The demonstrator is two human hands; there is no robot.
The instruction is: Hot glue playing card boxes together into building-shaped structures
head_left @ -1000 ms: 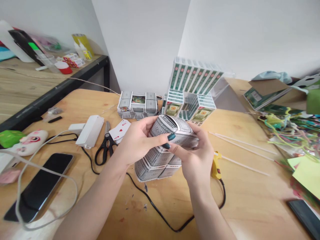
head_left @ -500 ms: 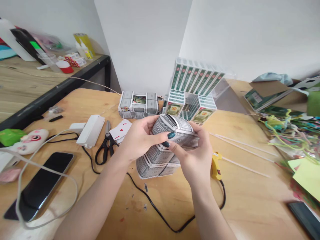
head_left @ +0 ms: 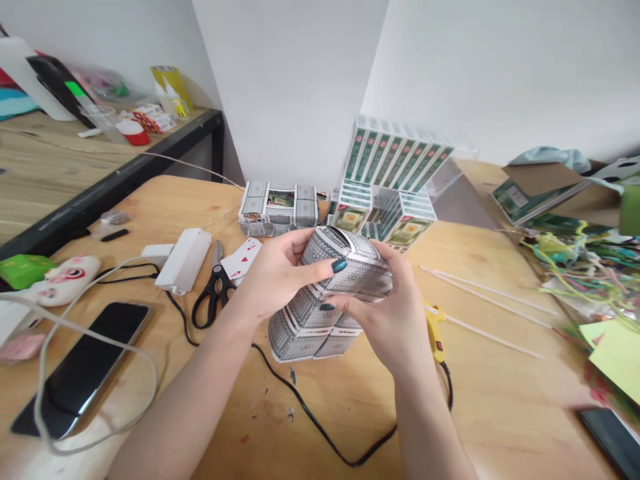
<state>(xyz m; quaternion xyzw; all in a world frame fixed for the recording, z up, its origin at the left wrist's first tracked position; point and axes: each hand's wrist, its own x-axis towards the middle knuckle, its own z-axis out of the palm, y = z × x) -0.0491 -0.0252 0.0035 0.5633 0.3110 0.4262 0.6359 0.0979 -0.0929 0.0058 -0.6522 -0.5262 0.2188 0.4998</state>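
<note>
Between my hands is a tiered structure built of grey patterned playing cards (head_left: 313, 330), with a curved top that has a dark slit in it. My left hand (head_left: 280, 270) grips its upper left side, thumb laid across the front. On the right side my right hand (head_left: 393, 313) holds it, the thumb pressing on the front lower down and the fingers round the back, partly hidden. Behind it stands a second card-built box (head_left: 277, 210) with an opening in its upper face. Loose playing cards (head_left: 243, 259) lie left of my left hand, beside black-handled scissors (head_left: 214, 293).
Stacked green-and-white card packs (head_left: 395, 157) rise at the back. A yellow glue gun (head_left: 436, 330) lies right, with white glue sticks (head_left: 490, 337) and its black cable crossing the front. Left are a white power box (head_left: 184, 260) and a phone (head_left: 83, 367). Tangled cords (head_left: 575, 267) fill the right.
My right thumb has slid down and away from the left thumb on the front of the card structure. The right fingers have shifted along its upper edge. Both hands keep hold.
</note>
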